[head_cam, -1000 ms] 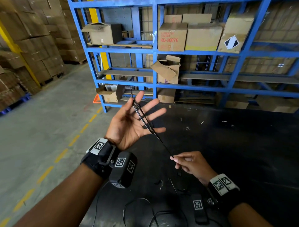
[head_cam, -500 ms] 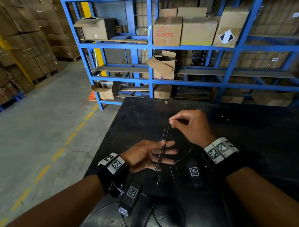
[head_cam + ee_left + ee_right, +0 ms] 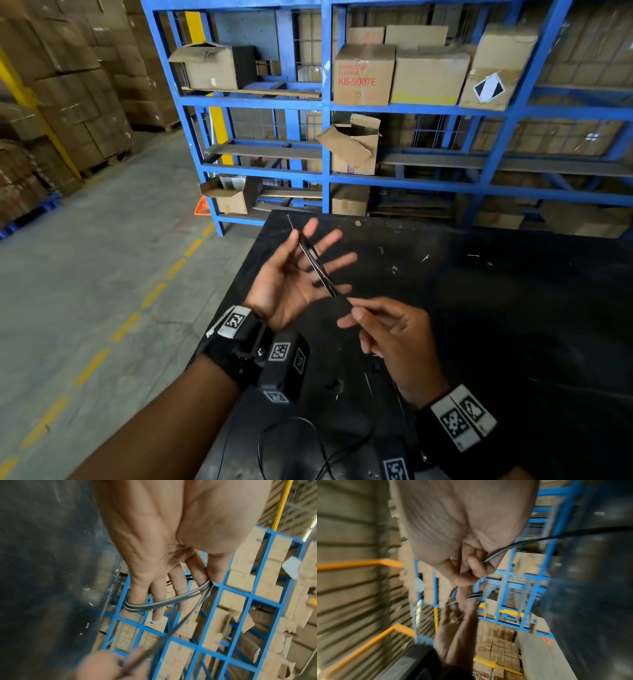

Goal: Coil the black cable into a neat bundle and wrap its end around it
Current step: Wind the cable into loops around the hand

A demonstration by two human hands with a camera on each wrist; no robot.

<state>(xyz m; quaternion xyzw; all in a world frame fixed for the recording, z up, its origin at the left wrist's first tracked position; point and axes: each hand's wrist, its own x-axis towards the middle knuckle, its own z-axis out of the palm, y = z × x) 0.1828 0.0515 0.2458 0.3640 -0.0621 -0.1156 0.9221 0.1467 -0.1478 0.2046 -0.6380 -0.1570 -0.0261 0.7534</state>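
- Head view: your left hand (image 3: 301, 274) is spread flat above the table (image 3: 513, 308), black cable (image 3: 313, 262) crossing its palm.
- Left wrist view alone shows loops around thumb and little finger.
- Your right hand (image 3: 394, 337) pinches the strand.

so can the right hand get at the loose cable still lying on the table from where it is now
Probably yes. The right hand pinches the black cable just above the black table, and the slack lies near that wrist with nothing between. It would have to let go or slide along the strand first. The left hand carries the loops.
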